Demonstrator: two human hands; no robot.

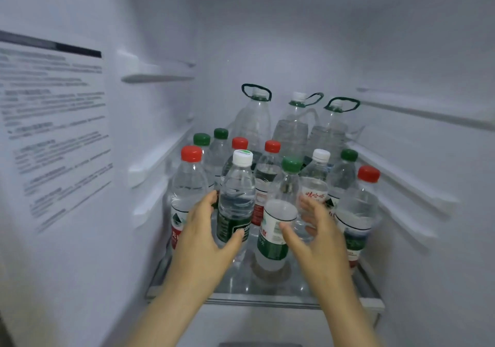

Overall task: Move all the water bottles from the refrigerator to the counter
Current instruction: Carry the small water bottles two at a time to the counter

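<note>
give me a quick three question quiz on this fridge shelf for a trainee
1. True or false: the three large clear plastic jugs with loop handles stand behind the small clear plastic bottles.
2. Which cap tops the clear plastic bottle with the dark green label that the left hand touches? A red, B white, C green.
3. How many of the small bottles on the glass shelf have red caps?
Key: 1 true; 2 B; 3 four.
</note>
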